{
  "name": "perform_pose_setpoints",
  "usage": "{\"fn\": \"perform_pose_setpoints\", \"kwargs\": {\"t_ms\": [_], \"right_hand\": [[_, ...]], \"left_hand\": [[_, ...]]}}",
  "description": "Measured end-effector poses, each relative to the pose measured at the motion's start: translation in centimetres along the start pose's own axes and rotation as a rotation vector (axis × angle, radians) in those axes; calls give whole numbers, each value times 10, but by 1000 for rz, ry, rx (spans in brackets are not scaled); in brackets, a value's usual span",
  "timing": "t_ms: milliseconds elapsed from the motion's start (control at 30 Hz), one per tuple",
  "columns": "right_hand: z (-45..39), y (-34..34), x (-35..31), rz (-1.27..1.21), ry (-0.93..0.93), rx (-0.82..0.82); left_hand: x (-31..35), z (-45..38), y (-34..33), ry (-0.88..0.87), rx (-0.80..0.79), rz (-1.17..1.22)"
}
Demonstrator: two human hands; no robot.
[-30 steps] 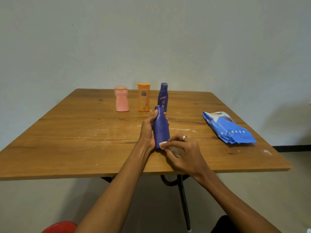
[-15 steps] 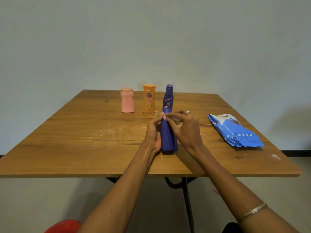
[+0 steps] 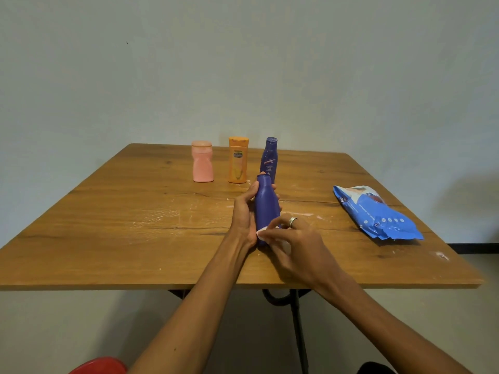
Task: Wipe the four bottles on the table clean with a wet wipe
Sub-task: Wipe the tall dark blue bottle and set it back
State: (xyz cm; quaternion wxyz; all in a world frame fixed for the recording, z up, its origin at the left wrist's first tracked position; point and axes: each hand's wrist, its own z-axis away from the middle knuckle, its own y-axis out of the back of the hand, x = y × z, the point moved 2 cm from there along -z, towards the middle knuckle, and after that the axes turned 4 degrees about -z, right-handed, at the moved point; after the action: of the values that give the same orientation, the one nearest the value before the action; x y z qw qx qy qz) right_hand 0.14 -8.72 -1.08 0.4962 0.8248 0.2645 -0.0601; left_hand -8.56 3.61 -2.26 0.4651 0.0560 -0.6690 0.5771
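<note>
- Nearest the table's front edge, the right hand [image 3: 294,248] has its fingers curled in, pinching a small white wet wipe [image 3: 261,234] against the bottom of the dark blue bottle [image 3: 266,209]. A silver ring [image 3: 292,221] shows on one finger.
- Most of the wipe is hidden under those fingers; only a white corner peeks out on the left side of the bottle's base.
- Just beside it, the left hand [image 3: 244,211] wraps the same bottle from the left, thumb up near the neck, fingertips showing round the far side. A firm grip.
- The bottle stands upright, base on the wooden table [image 3: 135,225], in the middle, a little near of centre.
- Whitish smears mark the wood to the left of the hands.
- Off to the right, well apart, a blue wipes packet [image 3: 375,211] lies flat and crumpled near the right edge.
- Farther back, three bottles stand in a row: the second blue bottle [image 3: 269,159] right behind the held one, the orange bottle [image 3: 238,159] to its left, the pink bottle [image 3: 202,161] leftmost.
- All three are upright and apart from each other.
- Behind it all, a plain pale wall [image 3: 243,63].
</note>
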Motion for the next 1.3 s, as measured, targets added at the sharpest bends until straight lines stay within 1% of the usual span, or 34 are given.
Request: {"fn": "perform_pose_setpoints", "kwargs": {"t_ms": [67,233,400,467,600,700,867,1000,1067,1167,1300], "right_hand": [[-10,3,3,-20,-14,30],[-55,5,11,-82,-83,219],[-87,7,23,-108,-148,332],[-91,6,22,-102,-166,347],[-80,2,11,-61,-101,243],[-62,5,7,-43,-69,142],[-24,2,-8,13,18,-56],[-18,4,-6,21,27,-69],[-25,6,-2,0,13,-29],[-46,10,4,-45,-11,117],[-77,16,13,-116,-88,297]], "left_hand": [[1,0,0,-11,-4,21],[2,2,2,-36,-47,83],[0,-1,4,-49,-18,68],[-1,-1,4,-40,-5,74],[-1,-1,9,-45,10,120],[1,1,7,-34,-3,92],[1,0,5,6,54,117],[2,3,-1,-1,37,102],[3,5,-4,-4,21,95],[5,9,-5,-17,-17,102],[4,9,-3,-29,-35,124]]}}
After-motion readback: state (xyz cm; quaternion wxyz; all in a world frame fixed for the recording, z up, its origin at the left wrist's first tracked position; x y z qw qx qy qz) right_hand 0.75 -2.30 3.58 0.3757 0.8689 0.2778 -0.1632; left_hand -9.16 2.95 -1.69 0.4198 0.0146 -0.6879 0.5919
